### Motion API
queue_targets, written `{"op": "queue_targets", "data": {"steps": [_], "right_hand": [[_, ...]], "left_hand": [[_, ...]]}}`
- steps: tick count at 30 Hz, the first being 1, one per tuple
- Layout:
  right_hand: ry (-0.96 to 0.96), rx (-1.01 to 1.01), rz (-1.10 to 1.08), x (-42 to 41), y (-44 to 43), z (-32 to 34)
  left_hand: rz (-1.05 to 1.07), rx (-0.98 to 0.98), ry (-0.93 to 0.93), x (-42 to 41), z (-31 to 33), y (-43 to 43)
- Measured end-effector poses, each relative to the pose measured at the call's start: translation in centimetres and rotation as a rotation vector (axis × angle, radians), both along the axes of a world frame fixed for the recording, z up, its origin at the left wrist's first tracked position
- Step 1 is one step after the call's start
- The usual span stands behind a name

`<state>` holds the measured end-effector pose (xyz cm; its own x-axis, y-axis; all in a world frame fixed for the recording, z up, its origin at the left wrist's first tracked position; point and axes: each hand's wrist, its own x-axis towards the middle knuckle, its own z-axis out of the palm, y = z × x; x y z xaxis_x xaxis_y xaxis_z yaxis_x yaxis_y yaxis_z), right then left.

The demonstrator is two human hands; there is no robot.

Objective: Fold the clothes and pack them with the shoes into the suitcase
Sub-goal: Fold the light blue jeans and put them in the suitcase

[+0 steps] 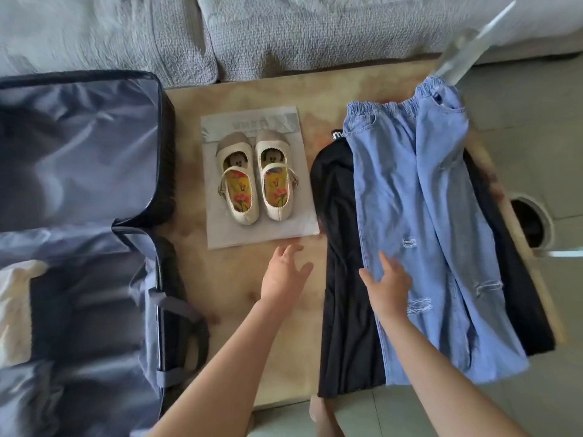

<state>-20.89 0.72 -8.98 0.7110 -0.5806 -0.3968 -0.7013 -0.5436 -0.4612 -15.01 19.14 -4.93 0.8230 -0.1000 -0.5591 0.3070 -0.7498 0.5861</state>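
Light blue ripped jeans (419, 222) lie spread lengthwise on the right of the low table (233, 294), on top of a black garment (344, 310). My right hand (389, 287) rests flat on the left edge of the jeans, fingers straight. My left hand (284, 274) hovers open over the bare table just below the shoes, holding nothing. A pair of cream strap shoes (257, 181) with flowered insoles stands on a grey paper sheet (271, 234) in the middle. The open dark blue suitcase (79, 152) lies at the left.
A grey sofa (252, 33) runs along the far side. A clear plastic piece (467, 48) sticks up at the table's far right corner. A round floor drain (533, 222) sits in the tiled floor to the right.
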Motion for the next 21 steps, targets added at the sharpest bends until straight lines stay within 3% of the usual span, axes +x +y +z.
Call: {"op": "queue_targets", "data": {"steps": [6, 15, 21], "right_hand": [[0.100, -0.145, 0.110, -0.8, -1.3, -3.5], [-0.209, -0.210, 0.073, -1.3, -1.6, -4.9], [-0.545, 0.035, 0.162, -5.5, 3.0, -1.3]], "left_hand": [[0.006, -0.052, 0.099, -0.8, -2.7, -2.9], [0.106, -0.148, 0.197, -0.5, -3.7, -4.4], [0.370, -0.381, 0.285, 1.2, -3.2, -6.6]]}}
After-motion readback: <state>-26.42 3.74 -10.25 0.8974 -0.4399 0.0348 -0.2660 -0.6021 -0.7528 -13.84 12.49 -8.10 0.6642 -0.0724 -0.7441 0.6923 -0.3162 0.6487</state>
